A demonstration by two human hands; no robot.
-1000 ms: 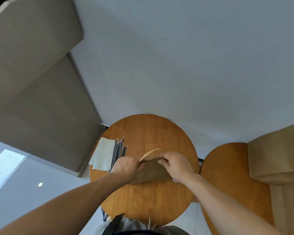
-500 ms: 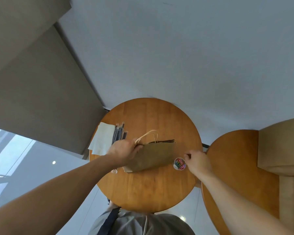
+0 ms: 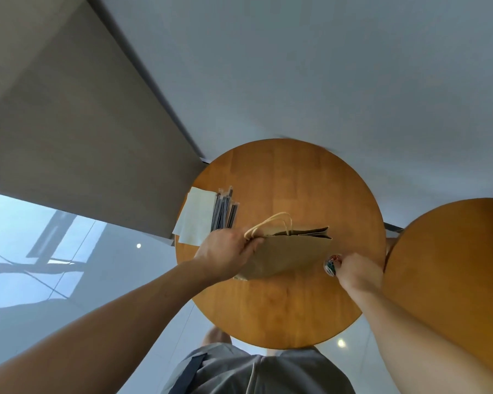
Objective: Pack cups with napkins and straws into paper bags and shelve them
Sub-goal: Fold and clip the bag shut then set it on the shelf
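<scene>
**Left hand holds a paper bag on a round table; right hand closes on a small container**

Seen from above, from a camera worn on the person's head. A round wooden table (image 3: 282, 308) carries a brown paper bag (image 3: 285, 254), which sits near its middle. The edge of a second table (image 3: 453, 251) of the same wood shows to the right of the bag. Half a second ago a large brown bag was visible on that second table. It is now out of frame.

The paper bag leans over, with its mouth open a little at the top. Its pale twisted handles (image 3: 271, 220) arch up at the bag's upper left. The left hand (image 3: 225, 255) is at the bag's left top corner. Its grip is closed on the paper just below the handles, as it was half a second ago.

The right hand (image 3: 356, 270) is at the bag's lower right. A second ago it was on the bag too. Half a second ago it lay just beside a small round container (image 3: 330, 264) with multicoloured contents. Now its grip has closed on that container, and the fingertips cover part of it.

A stack of white napkins (image 3: 195, 217) lies to the upper left of the bag. A bundle of dark wrapped straws (image 3: 224, 211) lies between the napkins and the bag, touching the napkins. Neither has moved.
</scene>
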